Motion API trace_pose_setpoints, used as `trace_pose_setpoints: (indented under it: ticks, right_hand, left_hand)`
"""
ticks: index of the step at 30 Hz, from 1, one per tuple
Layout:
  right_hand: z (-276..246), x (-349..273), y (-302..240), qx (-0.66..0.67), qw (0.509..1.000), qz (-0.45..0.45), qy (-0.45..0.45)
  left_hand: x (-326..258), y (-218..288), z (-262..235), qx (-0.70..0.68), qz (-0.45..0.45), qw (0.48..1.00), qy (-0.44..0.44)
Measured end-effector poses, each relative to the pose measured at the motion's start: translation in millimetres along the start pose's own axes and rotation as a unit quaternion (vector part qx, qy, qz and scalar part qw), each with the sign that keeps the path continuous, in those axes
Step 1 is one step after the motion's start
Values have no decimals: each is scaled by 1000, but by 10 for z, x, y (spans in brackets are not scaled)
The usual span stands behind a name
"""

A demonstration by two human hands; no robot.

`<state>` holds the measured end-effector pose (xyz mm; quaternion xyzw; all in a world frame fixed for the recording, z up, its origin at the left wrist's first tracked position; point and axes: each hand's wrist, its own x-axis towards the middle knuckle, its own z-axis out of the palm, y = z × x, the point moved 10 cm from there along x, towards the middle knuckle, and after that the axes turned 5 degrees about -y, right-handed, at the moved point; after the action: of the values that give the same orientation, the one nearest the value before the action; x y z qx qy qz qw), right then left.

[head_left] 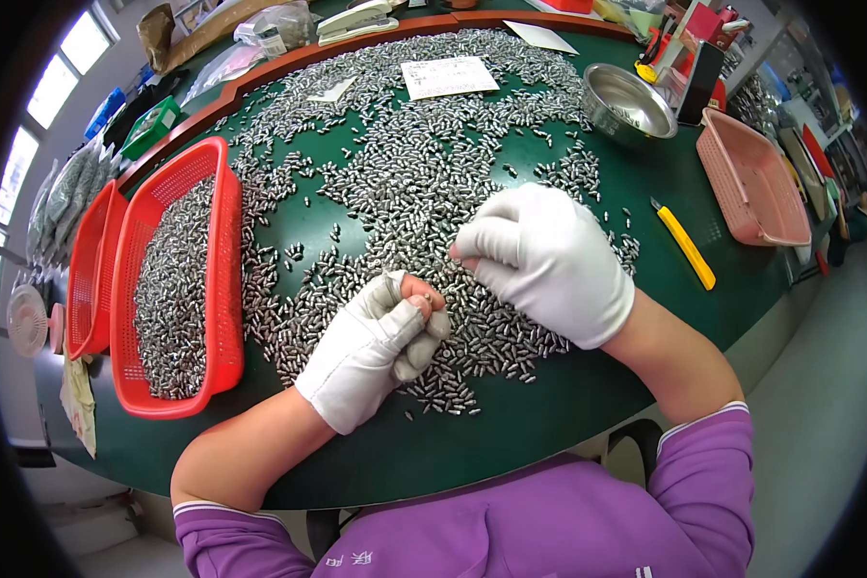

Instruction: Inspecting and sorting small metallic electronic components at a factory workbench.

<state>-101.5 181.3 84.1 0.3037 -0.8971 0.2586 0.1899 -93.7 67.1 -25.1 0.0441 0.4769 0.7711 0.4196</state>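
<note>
Small silvery metal pins (405, 193) lie in a wide, loose heap over the green table. My left hand (371, 342), in a white glove with bare thumb and index tips, is closed in a pinch low over the heap. A small metal pin (428, 298) shows at its fingertips. To the right and slightly farther off, my right hand (549, 260) wears a white glove and hovers over the pins with its fingers curled together. Whatever those fingers hold, if anything, is hidden. The hands are apart from each other.
At left stands a red plastic basket (226, 289) full of pins, with another red basket (94, 270) beside it. A steel bowl (607, 82), a yellow utility knife (686, 246) and a pink basket (742, 193) are at right. Paper (448, 77) lies on the pins.
</note>
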Motion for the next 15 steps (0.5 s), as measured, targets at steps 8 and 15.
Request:
trace_pose_setpoints:
  ticks: [8, 15]
  right_hand:
    - [184, -51, 211, 3, 996, 62, -70]
    - [337, -65, 227, 3, 994, 56, -89]
  left_hand:
    - [12, 29, 17, -40, 20, 998, -32]
    - [19, 7, 7, -47, 17, 998, -36]
